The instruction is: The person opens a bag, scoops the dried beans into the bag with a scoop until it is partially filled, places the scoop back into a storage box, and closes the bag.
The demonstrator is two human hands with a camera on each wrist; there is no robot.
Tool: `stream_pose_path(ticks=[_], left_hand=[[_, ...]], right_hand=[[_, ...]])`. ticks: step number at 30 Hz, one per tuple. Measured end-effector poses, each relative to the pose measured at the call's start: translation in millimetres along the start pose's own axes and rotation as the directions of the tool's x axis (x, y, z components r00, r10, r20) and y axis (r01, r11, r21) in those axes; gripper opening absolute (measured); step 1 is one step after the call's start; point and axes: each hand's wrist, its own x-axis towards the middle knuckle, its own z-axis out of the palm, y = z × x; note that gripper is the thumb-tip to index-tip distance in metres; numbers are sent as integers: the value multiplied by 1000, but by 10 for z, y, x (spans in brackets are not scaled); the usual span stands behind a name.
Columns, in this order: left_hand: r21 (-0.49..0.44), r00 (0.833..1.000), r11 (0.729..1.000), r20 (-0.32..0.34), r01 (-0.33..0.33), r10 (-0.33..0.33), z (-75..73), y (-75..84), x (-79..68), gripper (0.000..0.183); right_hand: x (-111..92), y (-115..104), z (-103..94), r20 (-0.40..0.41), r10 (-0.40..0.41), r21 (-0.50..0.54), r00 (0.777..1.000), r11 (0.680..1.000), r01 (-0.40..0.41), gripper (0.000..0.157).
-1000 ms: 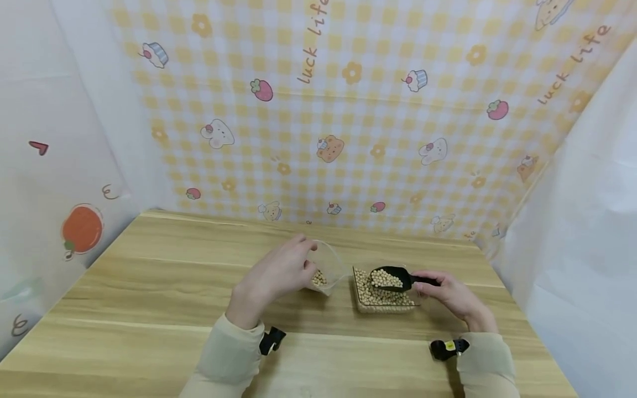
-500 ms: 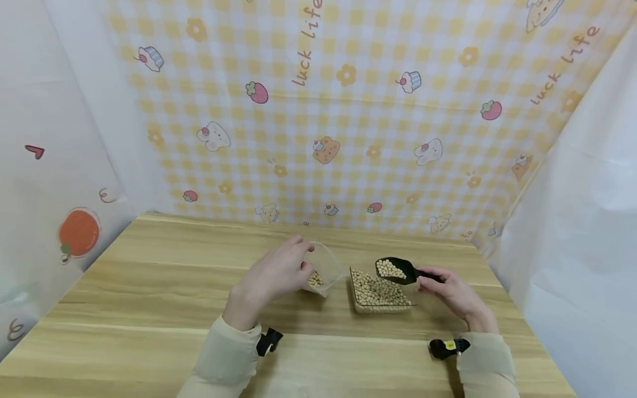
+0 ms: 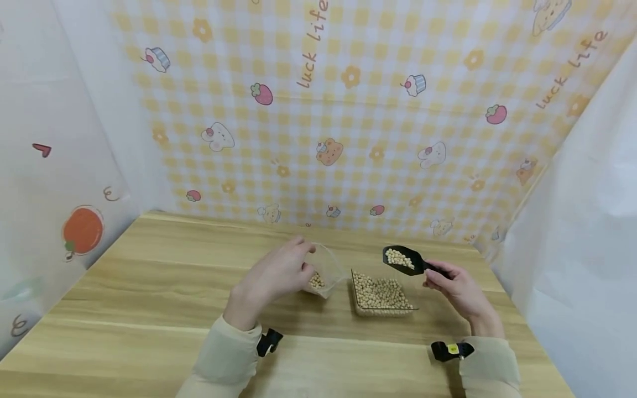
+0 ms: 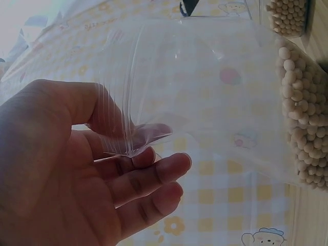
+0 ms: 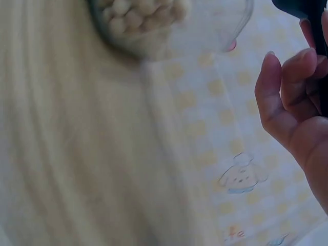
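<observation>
My left hand [image 3: 278, 275] pinches the rim of a clear plastic bag [image 4: 205, 77] between thumb and finger; its other fingers are apart from the bag. Pale round beans [image 4: 305, 113] lie in the bottom of that bag. By its handle, my right hand [image 3: 458, 287] holds a black scoop [image 3: 419, 262], which carries a heap of beans [image 3: 400, 258] and hangs above and behind the clear box [image 3: 383, 313]. More of the same beans [image 3: 379, 293] fill this box, with a hollow near its back. In the right wrist view only part of the scoop shows.
The box stands on the wooden table [image 3: 318, 365], to the right of the bag. A checked curtain [image 3: 298, 121] hangs along the table's back edge, and white sheets [image 3: 577, 210] hang at both sides.
The scoop, loaded with beans, has risen out of the box and moved back and slightly right. My left hand has kept its hold on the bag in nearly the same place.
</observation>
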Motion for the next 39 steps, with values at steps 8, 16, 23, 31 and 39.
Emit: stream_pose_path(ticks=[8, 16, 23, 31, 39], left_hand=[[-19, 998, 999, 50, -38, 39, 151, -22, -23, 44], [-28, 999, 999, 25, -33, 34, 147, -45, -60, 44], [-26, 999, 999, 19, -26, 26, 76, -41, -45, 45], [-4, 1000, 1000, 5, -26, 26, 29, -31, -1, 45], [-5, 999, 1000, 10, -30, 30, 3, -19, -8, 45]], right_hand=[[-165, -59, 160, -91, -27, -226, 995, 974, 6, 30], [-55, -308, 470, -86, -102, -401, 991, 914, 60, 32], [89, -525, 833, -6, -143, -436, 990, 891, 126, 30], [208, -565, 1096, 58, -123, -440, 991, 888, 136, 31], [230, -599, 1252, 34, -64, -487, 997, 870, 73, 32]])
